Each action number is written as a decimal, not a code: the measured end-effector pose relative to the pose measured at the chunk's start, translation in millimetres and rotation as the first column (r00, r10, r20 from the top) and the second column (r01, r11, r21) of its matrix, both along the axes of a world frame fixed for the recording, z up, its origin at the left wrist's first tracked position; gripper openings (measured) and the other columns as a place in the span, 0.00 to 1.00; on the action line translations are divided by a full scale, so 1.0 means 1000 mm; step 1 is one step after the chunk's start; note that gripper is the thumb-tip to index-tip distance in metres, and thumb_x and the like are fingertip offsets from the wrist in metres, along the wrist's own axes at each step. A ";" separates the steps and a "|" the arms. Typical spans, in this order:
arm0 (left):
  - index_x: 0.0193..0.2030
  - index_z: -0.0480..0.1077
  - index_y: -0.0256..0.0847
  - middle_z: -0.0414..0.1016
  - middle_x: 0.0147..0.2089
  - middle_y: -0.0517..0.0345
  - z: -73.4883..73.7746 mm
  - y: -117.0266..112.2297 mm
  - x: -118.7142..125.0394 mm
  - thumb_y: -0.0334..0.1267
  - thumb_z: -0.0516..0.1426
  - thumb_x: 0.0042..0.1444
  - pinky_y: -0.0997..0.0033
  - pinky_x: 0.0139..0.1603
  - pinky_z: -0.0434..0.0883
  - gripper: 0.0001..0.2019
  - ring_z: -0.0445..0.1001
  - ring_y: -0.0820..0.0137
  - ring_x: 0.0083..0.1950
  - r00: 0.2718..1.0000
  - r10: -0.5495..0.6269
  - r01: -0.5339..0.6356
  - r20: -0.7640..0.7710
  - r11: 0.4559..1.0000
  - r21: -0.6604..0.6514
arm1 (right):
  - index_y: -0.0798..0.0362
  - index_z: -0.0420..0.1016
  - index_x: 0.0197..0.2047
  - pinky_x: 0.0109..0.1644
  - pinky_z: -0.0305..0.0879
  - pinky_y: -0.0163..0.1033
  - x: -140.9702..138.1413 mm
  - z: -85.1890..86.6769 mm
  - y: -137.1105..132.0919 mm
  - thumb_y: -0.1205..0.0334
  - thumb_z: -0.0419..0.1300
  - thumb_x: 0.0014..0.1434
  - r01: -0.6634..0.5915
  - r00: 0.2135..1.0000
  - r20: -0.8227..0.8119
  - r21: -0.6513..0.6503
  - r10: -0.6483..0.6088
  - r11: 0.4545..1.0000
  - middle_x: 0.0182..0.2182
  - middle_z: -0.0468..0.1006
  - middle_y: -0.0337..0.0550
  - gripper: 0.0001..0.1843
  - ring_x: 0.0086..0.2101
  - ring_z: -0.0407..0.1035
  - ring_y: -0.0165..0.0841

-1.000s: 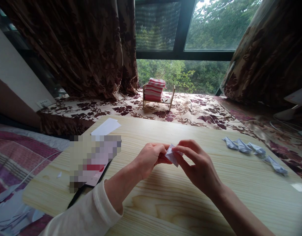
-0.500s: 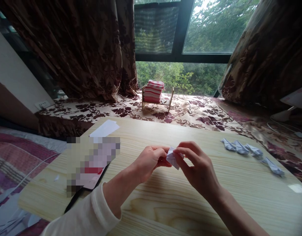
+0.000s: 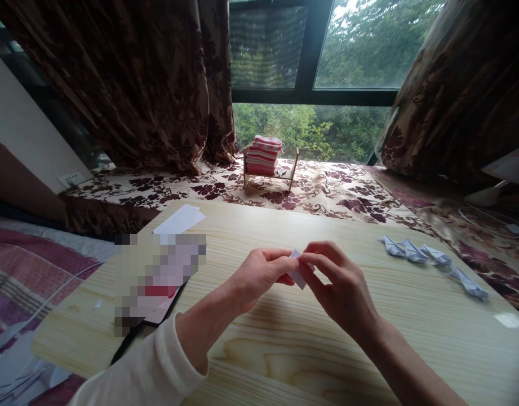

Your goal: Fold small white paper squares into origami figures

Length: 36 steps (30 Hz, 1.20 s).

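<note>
A small folded piece of white paper [image 3: 297, 272] is pinched between both my hands above the middle of the light wooden table [image 3: 251, 338]. My left hand [image 3: 259, 274] grips its left side with closed fingers. My right hand [image 3: 339, 285] pinches its top and right side, mostly covering it. Several finished folded paper shapes [image 3: 428, 256] lie in a row at the table's right.
A white sheet of paper [image 3: 178, 220] lies at the table's far left, beside a blurred-out flat item [image 3: 158, 276]. Behind the table, on a floral window seat, stands a small wooden rack with striped cloth [image 3: 265, 155]. Curtains hang on both sides of the window.
My hands have closed in tighter on the folded paper, and less of it shows between my fingers. The view shifted slightly.
</note>
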<state>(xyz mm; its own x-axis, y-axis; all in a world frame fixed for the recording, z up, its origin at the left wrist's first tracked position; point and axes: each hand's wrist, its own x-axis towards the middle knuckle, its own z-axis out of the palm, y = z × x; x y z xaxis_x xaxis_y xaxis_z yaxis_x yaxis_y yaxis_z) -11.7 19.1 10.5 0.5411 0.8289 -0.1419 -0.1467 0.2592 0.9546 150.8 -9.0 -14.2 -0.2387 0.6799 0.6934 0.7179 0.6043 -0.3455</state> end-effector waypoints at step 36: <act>0.35 0.79 0.34 0.77 0.33 0.52 -0.009 -0.003 0.003 0.36 0.58 0.53 0.71 0.37 0.67 0.09 0.73 0.66 0.37 0.945 0.256 -0.147 -0.206 0.890 0.431 | 0.54 0.73 0.31 0.32 0.68 0.36 0.001 -0.005 0.008 0.51 0.59 0.57 -0.147 0.853 -0.510 -0.440 -0.111 0.886 0.28 0.76 0.42 0.13 0.29 0.71 0.32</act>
<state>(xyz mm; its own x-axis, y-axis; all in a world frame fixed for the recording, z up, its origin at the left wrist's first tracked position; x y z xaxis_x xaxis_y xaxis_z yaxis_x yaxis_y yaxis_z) -8.7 16.5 1.5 0.3475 0.9298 0.1214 0.1036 -0.1667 0.9805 151.7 -1.3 -19.2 0.0432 0.9410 0.3356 0.3506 0.3003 -0.8871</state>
